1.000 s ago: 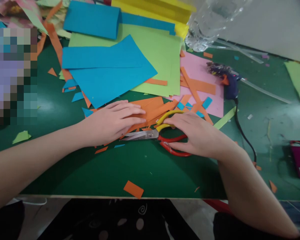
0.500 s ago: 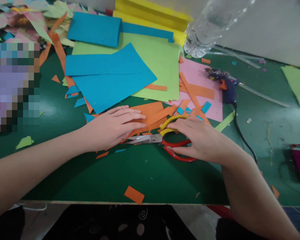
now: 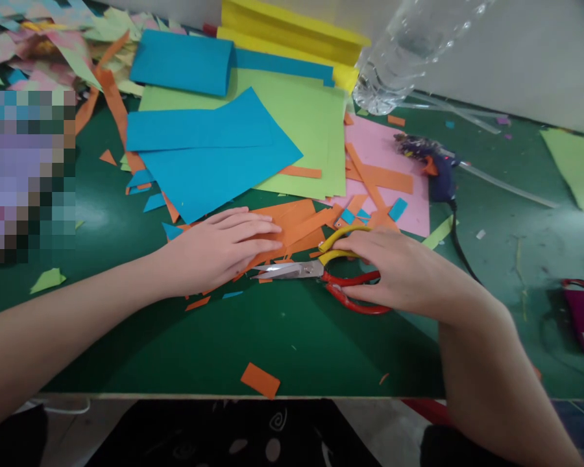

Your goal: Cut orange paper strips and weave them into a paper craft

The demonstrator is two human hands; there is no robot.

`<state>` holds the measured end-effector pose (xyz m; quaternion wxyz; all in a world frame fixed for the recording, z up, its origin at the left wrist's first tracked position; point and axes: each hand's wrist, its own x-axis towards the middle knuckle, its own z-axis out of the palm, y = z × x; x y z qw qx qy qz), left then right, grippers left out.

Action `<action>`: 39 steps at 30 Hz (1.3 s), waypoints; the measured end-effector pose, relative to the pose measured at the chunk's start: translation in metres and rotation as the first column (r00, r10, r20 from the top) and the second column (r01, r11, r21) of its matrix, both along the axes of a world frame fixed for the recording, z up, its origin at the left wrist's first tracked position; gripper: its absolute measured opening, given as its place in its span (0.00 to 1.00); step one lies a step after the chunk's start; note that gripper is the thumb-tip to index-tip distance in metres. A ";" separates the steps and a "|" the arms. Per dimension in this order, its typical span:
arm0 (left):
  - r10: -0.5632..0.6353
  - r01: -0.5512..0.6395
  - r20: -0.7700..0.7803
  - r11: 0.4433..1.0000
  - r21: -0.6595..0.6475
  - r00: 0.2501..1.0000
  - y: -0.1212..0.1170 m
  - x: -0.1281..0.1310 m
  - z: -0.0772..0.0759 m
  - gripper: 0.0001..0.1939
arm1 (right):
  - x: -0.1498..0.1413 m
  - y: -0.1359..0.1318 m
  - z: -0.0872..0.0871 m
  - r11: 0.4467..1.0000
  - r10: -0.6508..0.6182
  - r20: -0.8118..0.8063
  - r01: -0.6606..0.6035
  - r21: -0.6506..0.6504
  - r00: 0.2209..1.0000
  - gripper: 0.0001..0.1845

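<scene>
My left hand [image 3: 221, 250] lies flat, fingers stretched out, on a pile of orange paper strips [image 3: 296, 227] on the green table [image 3: 272, 331]. A pair of scissors [image 3: 316, 271] with one yellow and one red handle lies just in front of the strips, blades closed and pointing left. My right hand [image 3: 399, 272] rests over the scissors' handles, its fingers curled around them.
Blue sheets [image 3: 209, 152], light green sheets [image 3: 302, 123], a pink sheet [image 3: 389, 162] and yellow paper [image 3: 292, 29] lie behind the hands. A clear plastic bottle [image 3: 394, 58] and a glue gun [image 3: 435, 165] with its black cord stand at the right. An orange scrap [image 3: 259, 379] lies by the table's near edge.
The scissors and my right hand have slid a little to the right and toward me. My left hand has stayed on the orange strips.
</scene>
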<state>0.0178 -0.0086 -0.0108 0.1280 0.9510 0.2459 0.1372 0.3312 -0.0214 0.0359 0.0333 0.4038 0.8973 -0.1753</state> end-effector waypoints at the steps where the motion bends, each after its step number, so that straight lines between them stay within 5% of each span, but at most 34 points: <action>1: 0.000 0.000 0.000 1.000 -0.001 1.000 0.000 0.000 0.000 0.18 | 0.000 0.000 0.000 1.000 0.002 0.001 -0.002 0.004 1.000 0.21; 39: -0.004 0.004 0.005 1.000 0.001 1.000 0.000 0.001 0.000 0.18 | -0.002 0.000 -0.001 0.999 0.021 -0.039 -0.019 0.029 0.999 0.21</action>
